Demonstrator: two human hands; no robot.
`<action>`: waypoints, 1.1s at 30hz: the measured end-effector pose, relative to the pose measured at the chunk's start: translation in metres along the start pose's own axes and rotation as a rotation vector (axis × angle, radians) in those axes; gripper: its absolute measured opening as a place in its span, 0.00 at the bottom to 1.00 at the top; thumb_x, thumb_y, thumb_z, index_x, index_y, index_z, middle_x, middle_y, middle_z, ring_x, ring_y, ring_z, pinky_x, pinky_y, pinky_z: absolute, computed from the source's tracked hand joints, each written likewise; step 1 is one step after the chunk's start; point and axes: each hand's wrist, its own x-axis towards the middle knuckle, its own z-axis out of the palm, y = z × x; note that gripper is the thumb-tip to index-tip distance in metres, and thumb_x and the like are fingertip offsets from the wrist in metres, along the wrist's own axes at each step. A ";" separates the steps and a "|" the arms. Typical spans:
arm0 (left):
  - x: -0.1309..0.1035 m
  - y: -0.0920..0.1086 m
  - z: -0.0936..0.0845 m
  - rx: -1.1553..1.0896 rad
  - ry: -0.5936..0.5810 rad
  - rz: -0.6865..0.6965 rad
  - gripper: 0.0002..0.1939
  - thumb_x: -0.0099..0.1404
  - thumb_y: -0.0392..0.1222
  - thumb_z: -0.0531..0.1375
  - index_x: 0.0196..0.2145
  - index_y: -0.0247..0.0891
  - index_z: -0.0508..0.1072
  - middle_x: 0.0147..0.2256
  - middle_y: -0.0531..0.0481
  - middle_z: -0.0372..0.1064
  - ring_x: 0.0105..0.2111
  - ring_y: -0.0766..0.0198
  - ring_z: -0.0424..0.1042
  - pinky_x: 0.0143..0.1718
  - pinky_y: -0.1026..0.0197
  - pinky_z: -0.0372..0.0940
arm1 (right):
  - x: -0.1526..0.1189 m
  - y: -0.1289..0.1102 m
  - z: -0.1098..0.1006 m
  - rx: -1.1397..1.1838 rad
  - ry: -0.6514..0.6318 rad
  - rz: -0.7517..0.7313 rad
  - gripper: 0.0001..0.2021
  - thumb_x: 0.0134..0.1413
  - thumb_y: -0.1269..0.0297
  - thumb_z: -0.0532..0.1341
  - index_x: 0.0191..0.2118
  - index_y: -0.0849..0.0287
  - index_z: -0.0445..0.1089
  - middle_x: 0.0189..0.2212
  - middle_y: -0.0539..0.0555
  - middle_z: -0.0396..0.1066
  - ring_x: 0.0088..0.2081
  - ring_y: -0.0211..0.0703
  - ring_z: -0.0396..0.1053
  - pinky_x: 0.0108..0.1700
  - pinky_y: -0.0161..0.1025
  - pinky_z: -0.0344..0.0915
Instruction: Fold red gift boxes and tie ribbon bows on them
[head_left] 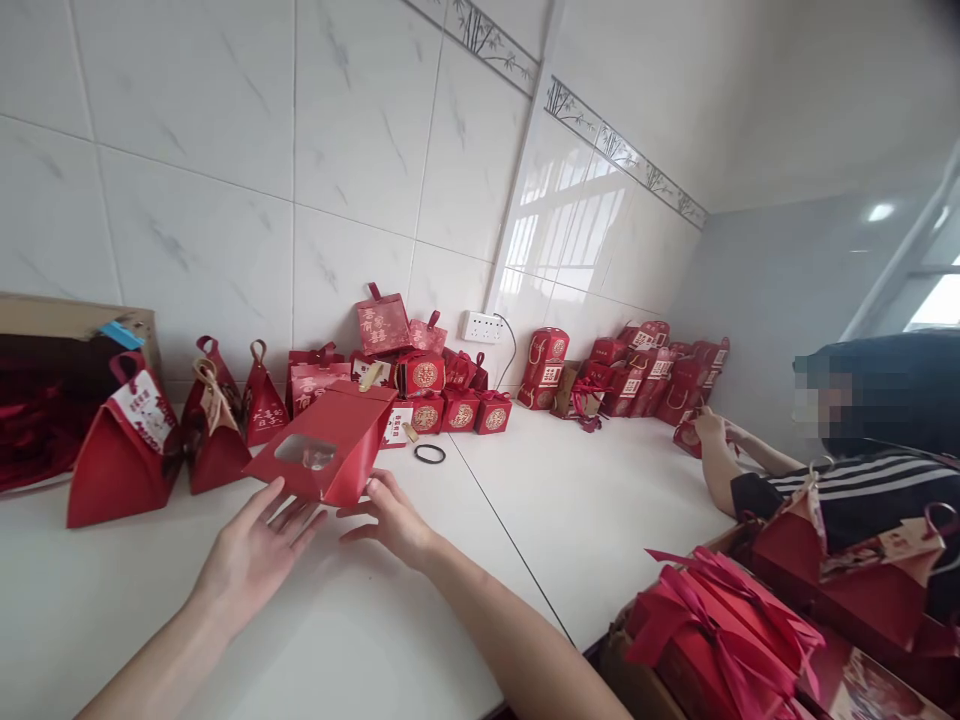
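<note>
A red gift box (330, 430) with a clear window in its front and a ribbon loop on top is tilted back in front of me. My right hand (394, 520) has its thumb against the lower right corner and its fingers beneath. Palm up, my left hand (255, 555) is at the lower left edge, its fingers stretched out and apart. The thumb is close to the box edge; whether it presses there I cannot tell. Just right of the box, a black ring (430, 454) like a hair tie lies on the white table (465, 560).
Triangular red gift boxes (135, 450) stand at left beside a cardboard box (135, 318). Stacked red boxes (424, 375) line the tiled wall below a power strip (482, 327). At right, another person's hand (709, 425) touches a red box. Ribboned boxes (720, 640) fill the front right.
</note>
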 end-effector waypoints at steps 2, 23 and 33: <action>0.000 -0.003 -0.002 0.057 -0.075 -0.024 0.04 0.55 0.37 0.61 0.32 0.42 0.72 0.31 0.56 0.73 0.31 0.65 0.73 0.31 0.64 0.74 | -0.004 -0.001 0.002 -0.043 -0.074 -0.029 0.32 0.41 0.40 0.64 0.48 0.54 0.61 0.45 0.54 0.68 0.40 0.45 0.71 0.33 0.40 0.70; 0.006 -0.008 -0.015 0.149 -0.109 0.180 0.21 0.62 0.57 0.49 0.42 0.38 0.65 0.28 0.49 0.70 0.27 0.60 0.72 0.32 0.59 0.65 | -0.008 -0.009 -0.006 -0.009 0.085 -0.056 0.27 0.50 0.38 0.54 0.44 0.56 0.65 0.36 0.56 0.71 0.30 0.45 0.70 0.27 0.42 0.70; 0.021 -0.027 -0.037 1.340 -0.132 0.701 0.31 0.57 0.51 0.57 0.56 0.37 0.60 0.54 0.37 0.64 0.57 0.44 0.61 0.56 0.43 0.56 | -0.007 -0.011 -0.029 -0.722 0.036 -0.360 0.24 0.47 0.60 0.60 0.51 0.57 0.58 0.50 0.60 0.66 0.51 0.54 0.66 0.53 0.52 0.62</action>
